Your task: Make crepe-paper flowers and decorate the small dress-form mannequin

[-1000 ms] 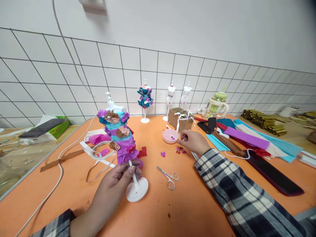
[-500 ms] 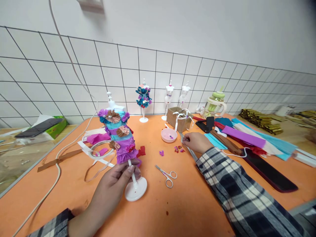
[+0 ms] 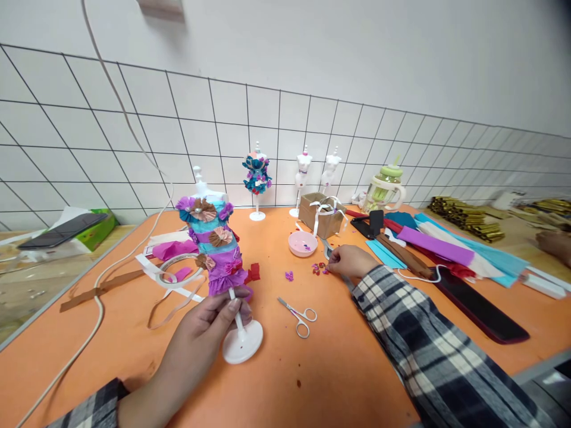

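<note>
Both hands were busy on the orange table. Nearest, the left hand was closed around the thin white pole of the little dress form, just above its round white base. That doll stood almost straight up, its long line running toward twelve o'clock, dressed in purple and blue paper with small paper flowers.

From the left hand, small scissors lay toward three o'clock, not touching anything. Farther off, near two o'clock, the right hand rested on the table with its fingertips pinched together beside some tiny paper flowers. I could not tell if it held one. So the right hand was much nearer to those bits, and the two hands were well apart.

Just past them sat a pink dish, then a brown box at the back.
</note>
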`<state>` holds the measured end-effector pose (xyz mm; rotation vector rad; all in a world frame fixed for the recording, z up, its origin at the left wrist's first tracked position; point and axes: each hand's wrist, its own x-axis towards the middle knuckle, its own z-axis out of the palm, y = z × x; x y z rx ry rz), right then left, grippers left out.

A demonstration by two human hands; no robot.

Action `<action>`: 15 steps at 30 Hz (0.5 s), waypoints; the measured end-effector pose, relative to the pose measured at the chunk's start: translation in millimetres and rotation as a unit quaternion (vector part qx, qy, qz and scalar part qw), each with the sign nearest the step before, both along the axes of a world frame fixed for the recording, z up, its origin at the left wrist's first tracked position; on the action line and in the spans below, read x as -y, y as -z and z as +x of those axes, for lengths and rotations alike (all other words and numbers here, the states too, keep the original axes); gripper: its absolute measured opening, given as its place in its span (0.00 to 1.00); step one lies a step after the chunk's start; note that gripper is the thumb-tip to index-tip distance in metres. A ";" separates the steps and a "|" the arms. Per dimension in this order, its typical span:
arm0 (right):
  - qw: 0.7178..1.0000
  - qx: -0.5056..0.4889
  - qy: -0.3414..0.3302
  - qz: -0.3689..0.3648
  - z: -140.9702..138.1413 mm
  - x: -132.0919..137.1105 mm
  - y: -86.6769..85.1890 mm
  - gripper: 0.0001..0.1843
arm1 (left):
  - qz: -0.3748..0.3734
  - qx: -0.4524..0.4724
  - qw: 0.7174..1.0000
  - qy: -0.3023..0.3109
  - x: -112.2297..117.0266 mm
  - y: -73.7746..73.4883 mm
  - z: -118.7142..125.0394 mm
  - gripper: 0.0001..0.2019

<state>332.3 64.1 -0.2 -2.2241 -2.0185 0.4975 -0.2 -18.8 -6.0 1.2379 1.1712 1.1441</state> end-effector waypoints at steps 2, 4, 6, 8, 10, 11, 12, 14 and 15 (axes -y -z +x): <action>1.000 -0.027 -0.007 -0.003 0.6 -2.0 4.7 0.09 | -0.002 -0.003 1.000 0.000 -0.3 -0.5 0.4 0.22; 0.998 -0.065 -0.018 -0.012 3.0 -3.8 8.6 0.06 | -0.007 -0.002 1.000 0.001 -0.4 -1.1 0.4 0.22; 0.993 -0.112 -0.029 -0.022 6.6 -4.3 8.7 0.04 | -0.011 -0.001 1.000 0.000 -0.2 -1.6 0.1 0.22; 0.985 -0.164 -0.040 -0.022 8.6 -2.5 3.2 0.05 | -0.010 0.002 1.000 0.001 0.0 -1.4 -0.2 0.22; 0.973 -0.226 -0.054 -0.010 4.5 2.6 -7.1 0.08 | -0.009 0.010 1.000 0.006 0.1 0.1 0.1 0.22; 0.963 -0.264 -0.061 0.003 -1.2 6.7 -13.1 0.11 | -0.011 0.015 1.000 0.011 0.3 1.2 0.6 0.22; 0.951 -0.301 -0.064 0.019 -9.9 11.9 -19.0 0.16 | -0.015 0.020 1.000 0.017 0.7 2.6 1.4 0.22; 0.906 -0.413 -0.053 0.073 -35.4 25.4 -28.6 0.25 | -0.024 0.021 0.999 0.032 2.2 5.9 3.7 0.23; 0.882 -0.460 -0.054 0.090 -51.2 33.3 -31.7 0.26 | -0.028 0.017 0.999 0.041 3.3 7.6 5.1 0.22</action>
